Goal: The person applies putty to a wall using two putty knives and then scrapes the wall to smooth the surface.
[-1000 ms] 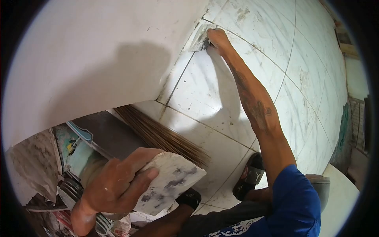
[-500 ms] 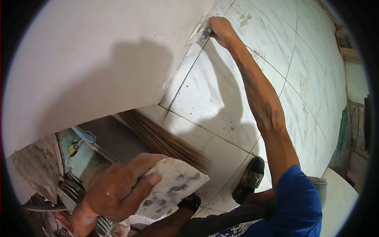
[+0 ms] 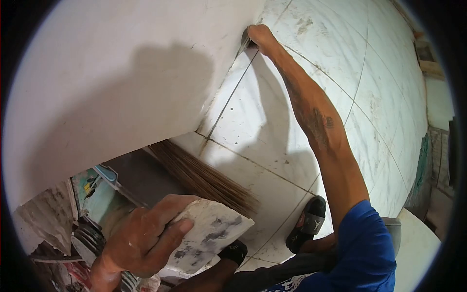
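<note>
My left hand (image 3: 146,233), closed, grips a flat off-white slab (image 3: 214,231) by its edge, the thumb lying on top. Grey smears mark the slab's face, and its rim is rough. With my arm stretched far forward, my right hand (image 3: 262,38) is closed around a flat scraper (image 3: 245,41). Seen nearly edge-on, the scraper is at the foot of the white wall (image 3: 121,87), where wall and floor tiles meet. My fingers hide most of its handle.
A stick broom (image 3: 204,177) lies on the white tiled floor (image 3: 243,112) beside the wall's corner. Piled odds and ends (image 3: 92,238) sit at lower left. My feet wear black sandals (image 3: 309,221). A pale rounded surface (image 3: 418,238) is at lower right.
My right hand has shifted slightly left and down, and the scraper has turned from showing its broad face to nearly edge-on. The left hand and slab have moved slightly left and down.
</note>
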Demonstrator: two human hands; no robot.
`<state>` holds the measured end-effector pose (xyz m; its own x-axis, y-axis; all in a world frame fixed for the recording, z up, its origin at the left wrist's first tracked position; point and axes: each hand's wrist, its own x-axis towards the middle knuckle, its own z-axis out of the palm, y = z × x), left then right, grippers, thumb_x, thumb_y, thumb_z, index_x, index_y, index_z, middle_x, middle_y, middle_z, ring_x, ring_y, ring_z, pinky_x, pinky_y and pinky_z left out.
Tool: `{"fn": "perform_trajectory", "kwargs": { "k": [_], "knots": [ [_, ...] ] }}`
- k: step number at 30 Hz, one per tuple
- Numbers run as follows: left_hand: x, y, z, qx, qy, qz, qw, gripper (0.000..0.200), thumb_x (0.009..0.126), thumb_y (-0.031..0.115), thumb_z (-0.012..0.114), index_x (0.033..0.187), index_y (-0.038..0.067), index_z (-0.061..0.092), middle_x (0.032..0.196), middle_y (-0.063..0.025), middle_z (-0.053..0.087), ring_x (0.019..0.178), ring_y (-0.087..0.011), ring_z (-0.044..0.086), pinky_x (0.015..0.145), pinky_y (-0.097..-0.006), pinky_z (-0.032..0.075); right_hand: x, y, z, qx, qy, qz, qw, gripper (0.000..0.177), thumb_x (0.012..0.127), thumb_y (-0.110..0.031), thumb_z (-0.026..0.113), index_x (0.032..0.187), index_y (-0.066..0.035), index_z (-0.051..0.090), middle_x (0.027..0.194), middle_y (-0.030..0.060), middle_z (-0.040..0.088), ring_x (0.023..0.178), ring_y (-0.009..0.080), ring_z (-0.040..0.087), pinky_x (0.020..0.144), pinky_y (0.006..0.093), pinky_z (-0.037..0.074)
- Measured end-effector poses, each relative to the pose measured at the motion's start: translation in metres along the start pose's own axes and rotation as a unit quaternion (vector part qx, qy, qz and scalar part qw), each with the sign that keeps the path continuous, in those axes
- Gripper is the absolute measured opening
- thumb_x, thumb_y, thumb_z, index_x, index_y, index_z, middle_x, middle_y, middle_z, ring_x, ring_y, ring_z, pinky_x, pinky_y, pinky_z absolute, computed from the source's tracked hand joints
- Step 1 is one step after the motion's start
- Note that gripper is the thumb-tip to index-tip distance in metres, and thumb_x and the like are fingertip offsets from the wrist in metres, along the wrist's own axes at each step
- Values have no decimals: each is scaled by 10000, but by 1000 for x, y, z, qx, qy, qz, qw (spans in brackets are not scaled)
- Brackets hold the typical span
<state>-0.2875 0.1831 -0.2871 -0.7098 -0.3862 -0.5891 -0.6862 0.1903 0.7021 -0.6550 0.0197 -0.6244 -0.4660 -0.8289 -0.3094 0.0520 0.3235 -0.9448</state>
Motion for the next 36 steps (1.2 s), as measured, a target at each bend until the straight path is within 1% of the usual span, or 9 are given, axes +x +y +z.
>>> {"fn": "perform_trajectory", "kwargs": {
  "k": [4, 9, 13, 16, 19, 25, 28, 34, 36],
  "knots": [
    [-3, 4, 2, -6, 12, 17, 1000, 264, 934, 75, 524, 1159, -53, 575, 924, -177, 679, 752, -250, 694, 651, -320, 523, -16, -31, -1, 156, -20, 69, 985, 256, 918, -124, 475, 1004, 92, 581, 922, 196, 644, 756, 314, 651, 682, 455, 587],
    [-1, -3, 6, 34, -5, 14, 999, 272, 934, 90, 524, 1164, -42, 583, 925, -161, 685, 759, -228, 688, 665, -310, 523, -54, -65, -34, 209, -24, -60, 976, 253, 919, -111, 480, 995, 112, 572, 894, 182, 624, 781, 299, 636, 753, 451, 569],
    [3, 10, 6, -3, 4, -4, 1000, 267, 938, 93, 514, 1156, -43, 588, 913, -155, 687, 748, -221, 685, 661, -302, 521, -71, -51, -52, 187, 91, 3, 978, 216, 906, -119, 474, 915, 65, 586, 850, 166, 613, 705, 265, 601, 671, 430, 545],
    [3, 1, 5, 53, 13, 53, 997, 265, 937, 88, 511, 1154, -45, 587, 891, -156, 687, 725, -221, 683, 650, -302, 520, -51, 0, -46, 177, 12, 16, 984, 240, 921, -150, 474, 943, 56, 596, 881, 143, 625, 746, 263, 615, 716, 464, 550],
    [5, 7, 8, -2, 14, 20, 1000, 258, 933, 82, 515, 1145, -45, 587, 865, -156, 688, 703, -222, 683, 638, -305, 520, -9, 48, -40, 100, 4, 8, 995, 293, 933, -177, 462, 988, 77, 598, 919, 148, 637, 783, 271, 630, 754, 489, 554],
    [2, -4, 4, -36, 8, 26, 999, 282, 941, 48, 545, 1202, -57, 548, 847, -172, 692, 644, -234, 693, 572, -307, 526, -28, -10, -8, 134, -15, 66, 989, 338, 935, -227, 473, 1011, 75, 606, 962, 163, 649, 822, 284, 647, 789, 486, 552],
    [-3, -3, 6, -36, 29, 24, 999, 257, 926, 73, 540, 1148, -53, 575, 850, -167, 685, 670, -239, 687, 609, -312, 522, -26, -12, -8, 178, -74, 10, 981, 329, 933, -225, 475, 998, 67, 611, 968, 175, 652, 831, 288, 654, 779, 468, 553],
    [-5, -15, 12, 26, 38, 66, 997, 263, 918, 91, 541, 1132, -55, 584, 864, -171, 673, 685, -258, 683, 605, -330, 512, -63, -42, -41, 216, 7, -78, 973, 231, 905, -151, 498, 912, 60, 593, 851, 134, 607, 730, 262, 608, 721, 457, 550],
    [-6, -14, 10, 46, 38, 67, 996, 265, 916, 89, 542, 1135, -54, 584, 867, -170, 673, 685, -258, 683, 599, -331, 509, -65, -34, -54, 189, 43, -26, 981, 201, 899, -131, 502, 899, 54, 581, 840, 124, 585, 719, 253, 586, 712, 467, 544]
  ]
}}
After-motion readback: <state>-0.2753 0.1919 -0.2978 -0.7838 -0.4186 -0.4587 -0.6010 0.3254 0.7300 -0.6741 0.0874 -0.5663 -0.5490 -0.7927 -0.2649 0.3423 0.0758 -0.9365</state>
